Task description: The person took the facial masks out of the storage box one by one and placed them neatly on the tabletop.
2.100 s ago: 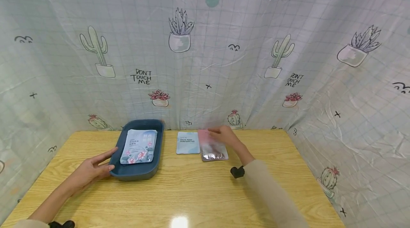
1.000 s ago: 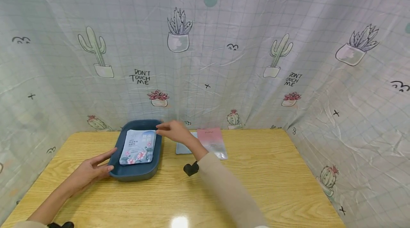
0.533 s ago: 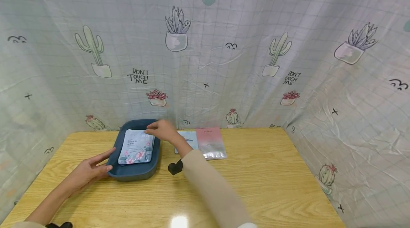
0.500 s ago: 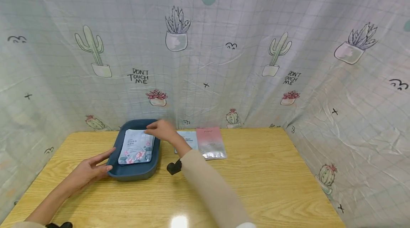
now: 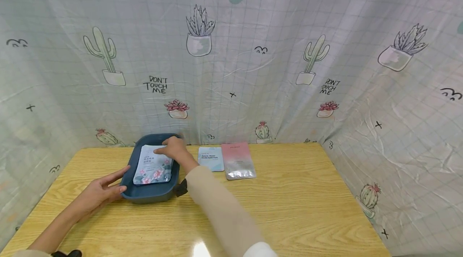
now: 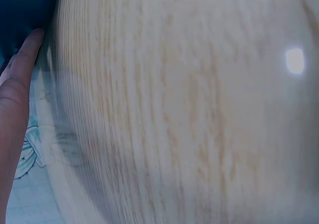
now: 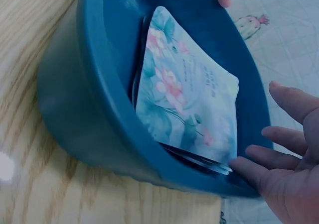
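Note:
A dark blue tray (image 5: 152,196) stands at the table's back left. Inside lies a stack of flat sachets (image 5: 152,166), the top one pale blue with pink flowers. My left hand (image 5: 97,196) touches the tray's left side, index finger and thumb spread along the rim. My right hand (image 5: 175,150) is over the tray's far right part, its fingers extended and apart. In the right wrist view one fingertip (image 7: 244,167) appears at the stack's corner; whether it touches cannot be told. Right of the tray lie a small light-blue sachet (image 5: 211,160) and a pink-and-silver sachet (image 5: 238,162).
The wooden table (image 5: 289,200) ends at a cactus-print curtain (image 5: 231,68) that hangs behind and at both sides. Both sachets outside the tray lie side by side close to the table's back edge. Light glares off the table's front.
My right hand has moved left from the pink sachet, past the tray's right rim and over the stack. The light-blue sachet is uncovered again. My left hand stays at the tray.

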The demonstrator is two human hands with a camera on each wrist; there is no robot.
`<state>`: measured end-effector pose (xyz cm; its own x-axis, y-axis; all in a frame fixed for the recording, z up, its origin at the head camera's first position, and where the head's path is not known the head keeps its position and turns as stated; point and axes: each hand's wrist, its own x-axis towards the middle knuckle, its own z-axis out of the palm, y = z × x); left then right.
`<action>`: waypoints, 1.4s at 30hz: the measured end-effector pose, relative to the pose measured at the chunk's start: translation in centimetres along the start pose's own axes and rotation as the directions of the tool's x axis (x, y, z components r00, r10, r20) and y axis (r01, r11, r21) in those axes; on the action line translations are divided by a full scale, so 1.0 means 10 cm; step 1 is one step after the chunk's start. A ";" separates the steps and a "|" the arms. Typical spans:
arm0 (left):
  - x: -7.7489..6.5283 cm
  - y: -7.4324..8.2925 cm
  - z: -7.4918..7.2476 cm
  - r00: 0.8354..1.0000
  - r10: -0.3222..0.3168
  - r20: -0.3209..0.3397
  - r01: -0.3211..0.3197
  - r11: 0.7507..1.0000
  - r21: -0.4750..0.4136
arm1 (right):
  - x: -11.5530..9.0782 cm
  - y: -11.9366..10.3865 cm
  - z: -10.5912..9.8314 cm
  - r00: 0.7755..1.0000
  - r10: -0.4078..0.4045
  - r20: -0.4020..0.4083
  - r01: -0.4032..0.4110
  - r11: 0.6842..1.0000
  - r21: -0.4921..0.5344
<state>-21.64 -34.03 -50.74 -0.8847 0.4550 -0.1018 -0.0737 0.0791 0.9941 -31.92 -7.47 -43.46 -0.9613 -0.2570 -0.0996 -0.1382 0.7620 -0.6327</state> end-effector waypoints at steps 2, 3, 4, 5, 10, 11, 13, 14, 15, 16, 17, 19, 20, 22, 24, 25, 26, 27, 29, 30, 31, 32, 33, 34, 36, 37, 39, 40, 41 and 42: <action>-0.01 0.00 0.00 1.000 0.001 0.002 -0.001 1.000 -0.003 | 0.03 -0.03 0.05 1.000 0.026 -0.015 -0.026 1.000 -0.008; -0.01 0.00 -0.01 1.000 0.004 0.007 -0.003 1.000 -0.005 | 0.04 -0.04 0.08 0.999 0.046 -0.024 -0.046 0.999 -0.001; -0.01 0.01 -0.01 1.000 0.006 0.009 -0.006 1.000 -0.007 | 0.05 -0.06 0.10 0.997 0.069 -0.031 -0.068 0.998 0.012; -0.01 0.01 -0.01 1.000 0.007 0.011 -0.007 1.000 -0.008 | 0.06 -0.08 0.13 0.995 0.090 -0.038 -0.089 0.996 0.024; -0.01 0.01 0.00 1.000 -0.001 -0.003 0.001 1.000 0.014 | 0.10 -0.15 0.24 0.984 0.169 -0.060 -0.165 0.984 0.071; -0.01 0.01 0.01 1.000 -0.004 -0.005 0.004 1.000 0.023 | 0.11 -0.16 0.27 0.983 0.174 -0.065 -0.170 0.983 0.065; 0.00 0.01 0.01 1.000 -0.008 -0.010 0.008 0.999 0.041 | 0.12 -0.16 0.31 0.980 0.182 -0.075 -0.178 0.983 0.053; 0.00 0.00 0.01 1.000 -0.009 -0.014 0.010 0.999 0.049 | 0.13 -0.16 0.33 0.979 0.185 -0.081 -0.181 0.982 0.052; 0.00 0.00 0.01 1.000 -0.011 -0.017 0.012 0.998 0.054 | 0.14 -0.16 0.36 0.979 0.187 -0.086 -0.183 0.982 0.056; 0.00 0.00 0.02 1.000 -0.014 -0.021 0.015 0.998 0.057 | 0.15 -0.16 0.38 0.978 0.188 -0.092 -0.183 0.981 0.065; 0.00 0.00 0.02 1.000 -0.015 -0.022 0.017 0.998 0.059 | 0.16 -0.15 0.40 0.977 0.190 -0.095 -0.183 0.980 0.078; 0.00 0.00 0.02 0.999 -0.022 -0.024 0.023 0.998 0.056 | 0.19 -0.14 0.44 0.976 0.195 -0.096 -0.184 0.977 0.108; 0.00 0.00 0.02 0.999 -0.025 -0.024 0.026 0.998 0.054 | 0.20 -0.13 0.45 0.976 0.197 -0.096 -0.186 0.976 0.116; 0.00 0.01 0.02 0.999 -0.031 -0.024 0.032 0.998 0.047 | 0.23 -0.12 0.48 0.976 0.203 -0.083 -0.193 0.974 0.119; 0.00 0.01 0.02 0.999 -0.038 -0.024 0.039 0.998 0.040 | 0.26 -0.11 0.50 0.978 0.201 -0.053 -0.196 0.977 0.089; 0.00 0.02 0.02 0.999 -0.038 -0.025 0.039 0.998 0.041 | 0.26 -0.10 0.51 0.980 0.198 -0.035 -0.195 0.978 0.067; 0.01 0.02 0.01 0.999 -0.038 -0.026 0.039 0.998 0.041 | 0.27 -0.10 0.52 0.981 0.195 -0.020 -0.194 0.980 0.049; 0.01 0.02 0.00 0.999 -0.038 -0.026 0.039 0.998 0.041 | 0.28 -0.09 0.53 0.982 0.191 -0.004 -0.191 0.981 0.032; 0.01 0.02 0.00 0.999 -0.033 -0.025 0.034 0.999 0.042 | 0.28 -0.09 0.53 0.984 0.178 0.016 -0.177 0.984 -0.008; 0.01 0.02 -0.01 0.999 -0.029 -0.024 0.030 0.999 0.041 | 0.28 -0.08 0.54 0.985 0.169 0.018 -0.169 0.985 -0.025; 0.01 0.02 -0.01 0.999 -0.026 -0.021 0.026 0.999 0.041 | 0.28 -0.08 0.54 0.986 0.164 0.016 -0.163 0.986 -0.032; 0.01 0.02 -0.01 1.000 -0.022 -0.021 0.023 0.999 0.038 | 0.28 -0.08 0.54 0.988 0.156 0.010 -0.155 0.987 -0.043; 0.01 0.02 -0.02 1.000 -0.021 -0.020 0.022 0.999 0.035 | 0.28 -0.07 0.55 0.989 0.147 0.004 -0.146 0.988 -0.058; 0.01 0.02 -0.02 1.000 -0.021 -0.020 0.021 0.999 0.036 | 0.27 -0.07 0.55 0.990 0.139 -0.004 -0.139 0.988 -0.069; 0.01 0.01 -0.02 1.000 -0.023 -0.018 0.023 0.999 0.039 | 0.26 -0.06 0.56 0.992 0.126 -0.024 -0.127 0.988 -0.085; 0.01 0.01 -0.02 1.000 -0.024 -0.018 0.025 0.999 0.042 | 0.26 -0.05 0.56 0.992 0.121 -0.034 -0.123 0.988 -0.089; 0.01 0.00 -0.02 0.999 -0.027 -0.021 0.028 0.998 0.049 | 0.24 -0.04 0.56 0.992 0.113 -0.054 -0.118 0.989 -0.090; 0.01 0.00 -0.02 0.999 -0.028 -0.023 0.029 0.998 0.052 | 0.24 -0.04 0.56 0.992 0.111 -0.064 -0.116 0.990 -0.086; 0.01 0.00 -0.02 0.999 -0.028 -0.024 0.029 0.998 0.052 | 0.24 -0.05 0.56 0.991 0.108 -0.074 -0.115 0.990 -0.086; 0.01 0.00 -0.02 0.999 -0.027 -0.024 0.029 0.998 0.053 | 0.24 -0.05 0.56 0.991 0.103 -0.082 -0.110 0.990 -0.090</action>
<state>-21.79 -34.17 -50.71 -0.8933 0.4308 -0.1281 -0.0744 0.1392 0.9875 -32.80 -11.76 -47.69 -0.9867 -0.1278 -0.1007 -0.0526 0.8362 -0.5459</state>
